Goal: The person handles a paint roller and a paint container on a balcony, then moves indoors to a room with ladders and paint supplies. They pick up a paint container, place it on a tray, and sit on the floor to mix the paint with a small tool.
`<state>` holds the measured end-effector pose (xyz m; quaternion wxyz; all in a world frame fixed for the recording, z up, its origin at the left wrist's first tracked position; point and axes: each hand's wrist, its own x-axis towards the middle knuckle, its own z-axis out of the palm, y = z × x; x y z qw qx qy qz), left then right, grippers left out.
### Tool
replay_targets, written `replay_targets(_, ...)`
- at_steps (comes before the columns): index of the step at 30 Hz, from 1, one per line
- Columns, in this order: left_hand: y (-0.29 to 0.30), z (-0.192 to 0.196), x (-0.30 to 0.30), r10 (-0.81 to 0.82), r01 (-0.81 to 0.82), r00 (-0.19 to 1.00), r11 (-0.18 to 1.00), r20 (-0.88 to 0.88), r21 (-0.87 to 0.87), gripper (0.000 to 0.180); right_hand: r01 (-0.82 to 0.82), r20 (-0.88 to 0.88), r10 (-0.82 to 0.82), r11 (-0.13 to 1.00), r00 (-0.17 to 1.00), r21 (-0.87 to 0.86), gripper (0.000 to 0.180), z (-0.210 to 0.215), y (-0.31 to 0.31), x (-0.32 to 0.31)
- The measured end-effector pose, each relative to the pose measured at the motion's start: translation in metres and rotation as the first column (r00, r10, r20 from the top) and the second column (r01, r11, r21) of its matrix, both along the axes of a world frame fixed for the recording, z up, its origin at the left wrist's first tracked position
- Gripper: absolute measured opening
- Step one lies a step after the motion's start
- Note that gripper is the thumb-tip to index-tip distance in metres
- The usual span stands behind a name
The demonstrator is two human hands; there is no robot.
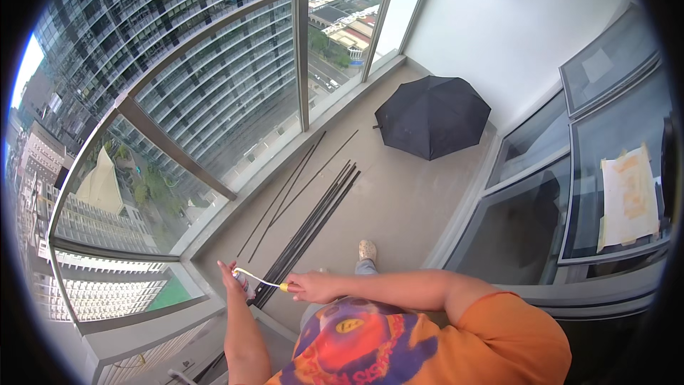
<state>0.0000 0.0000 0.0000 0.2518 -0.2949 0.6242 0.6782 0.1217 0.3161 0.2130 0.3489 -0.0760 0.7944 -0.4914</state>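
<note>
My right hand (312, 287) is closed round the yellow handle of a small paint roller (269, 280), whose bent white rod reaches left. At the rod's far end, a short pale roller head lies against the palm side of my left hand (229, 276). That hand seems closed on the head, though its fingers are partly hidden. Several long dark bars (313, 217) lie side by side on the floor just beyond my hands. Thinner dark rods (285, 189) lie apart from them, toward the railing.
An open black umbrella (434, 118) rests on the balcony floor (399, 200) by the white wall (520, 22). Glass railing panels (221, 86) on the left overlook buildings and a street. Tilted windows (613, 164), one with stained paper attached, stand at the right.
</note>
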Motion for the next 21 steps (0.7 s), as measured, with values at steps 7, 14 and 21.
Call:
replay_targets(7,-0.041,-0.005,0.037,0.063,-0.062,0.998,0.998,-0.014,0.032,0.117,-0.121,-0.003,0.122,0.988,0.993,-0.091,0.044,0.002,-0.021,0.013)
replay_targets(14,0.092,0.035,0.088,-0.316,0.156,0.902,0.874,0.294,0.46,0.113,0.209,0.022,-0.236,0.896,0.972,0.392,0.045,-0.144,-0.024,-0.023)
replay_targets(21,0.045,0.034,0.093,-0.154,0.135,0.978,0.982,0.138,0.134,0.105,0.255,0.048,-0.29,0.9,0.956,0.353,0.047,-0.14,0.018,0.006)
